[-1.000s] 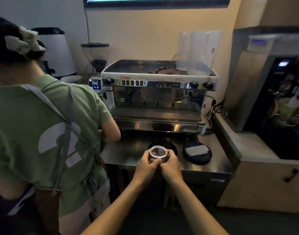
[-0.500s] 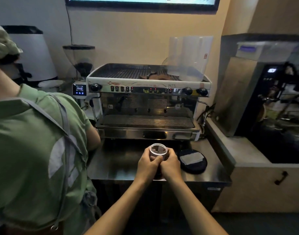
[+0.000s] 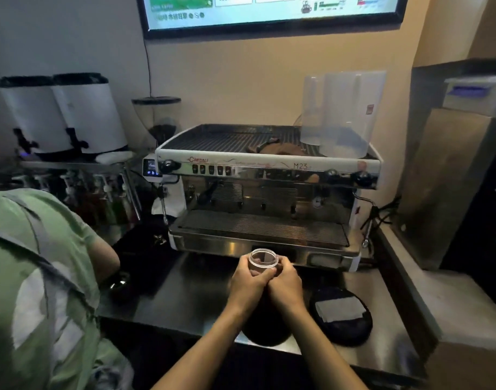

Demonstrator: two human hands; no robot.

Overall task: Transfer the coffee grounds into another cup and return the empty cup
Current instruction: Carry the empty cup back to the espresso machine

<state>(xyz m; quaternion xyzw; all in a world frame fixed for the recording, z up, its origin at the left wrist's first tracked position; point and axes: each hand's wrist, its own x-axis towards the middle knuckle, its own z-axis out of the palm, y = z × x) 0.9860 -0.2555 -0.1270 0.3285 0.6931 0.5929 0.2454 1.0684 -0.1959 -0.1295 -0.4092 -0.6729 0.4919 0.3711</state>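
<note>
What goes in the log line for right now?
left hand: holds clear cup | right hand: holds cup | cup: upright, above counter

We are looking at a clear, glossy plastic cup [image 3: 262,259], smooth at the rim, held over a brushed stainless steel counter [image 3: 190,294] that is giving off a dull sheen. The espresso machine [image 3: 265,198] is showing polished, mirror-like metal on its front panel, ribbed metal grating on the top and drip tray, and glossy white trim. A round black pad [image 3: 341,315] is looking matt and rubbery. Clear plastic cup stacks [image 3: 336,114] are standing translucent and smooth. The person's green shirt [image 3: 36,277] is looking like soft matt cloth. The white dispensers [image 3: 64,114] are looking smooth and matt.
</note>
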